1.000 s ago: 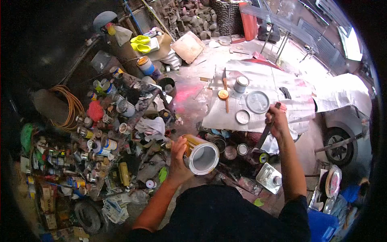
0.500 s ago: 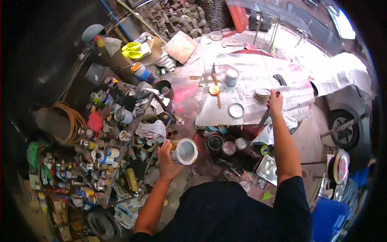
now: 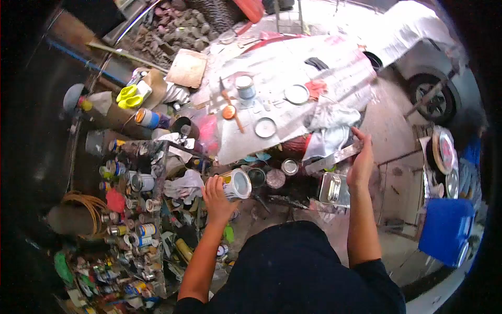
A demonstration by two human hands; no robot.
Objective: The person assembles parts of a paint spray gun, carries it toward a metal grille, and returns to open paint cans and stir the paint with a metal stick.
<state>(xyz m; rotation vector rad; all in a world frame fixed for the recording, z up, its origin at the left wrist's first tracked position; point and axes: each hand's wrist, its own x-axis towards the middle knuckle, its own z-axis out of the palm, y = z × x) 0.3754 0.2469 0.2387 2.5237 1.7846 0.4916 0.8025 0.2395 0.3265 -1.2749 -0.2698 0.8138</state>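
My left hand is wrapped around the side of an open paint can, tilted so its pale grey inside shows. My right hand grips one end of a flat, paint-smeared strip, which points left above a metal tray. Whether the strip is a scraper or a stirring stick I cannot tell. Beyond my hands, on a sheet-covered surface, stand a second paint can and two round, pale lids or shallow dishes. A whitish rag hangs over its near edge.
Crowded paint cans fill the left side. A dark open can and a smaller tin stand below the covered surface. At right are a blue container and a car wheel. Yellow shoes lie at upper left.
My view has turned, shifting the covered surface leftward. My right hand has drawn back toward me, and the strip now lies nearly level. The paint can stays in my left hand, tilted more.
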